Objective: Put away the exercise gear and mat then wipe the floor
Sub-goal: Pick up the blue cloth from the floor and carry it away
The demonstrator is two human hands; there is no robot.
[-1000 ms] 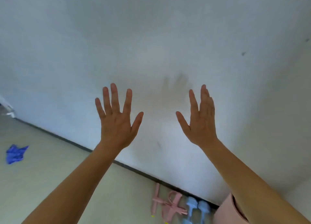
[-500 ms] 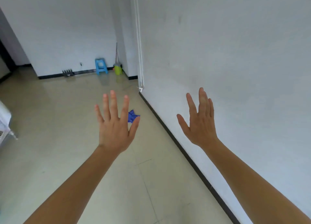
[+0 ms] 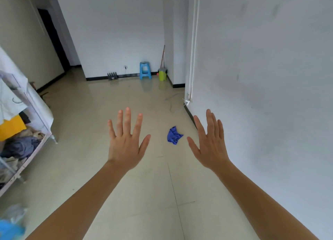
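A crumpled blue cloth (image 3: 174, 135) lies on the pale tiled floor (image 3: 111, 164) near the right wall. I hold both arms stretched out in front of me. My left hand (image 3: 126, 142) has its fingers spread and straight and holds nothing. My right hand (image 3: 210, 142) is also flat with straight fingers and empty. The cloth shows between the two hands, farther away on the floor. No exercise gear or mat is in view.
A white wall (image 3: 261, 95) runs along the right. A rack with clothes (image 3: 19, 140) stands at the left. At the far wall are a blue stool (image 3: 145, 70), a green bin (image 3: 162, 74) and a dark doorway (image 3: 52, 39). Something blue (image 3: 10, 229) sits blurred at the bottom left.
My view has swung left, from the wall with pink and blue gear at its foot to the open room. The blue cloth now shows between my hands, which stay raised and spread.
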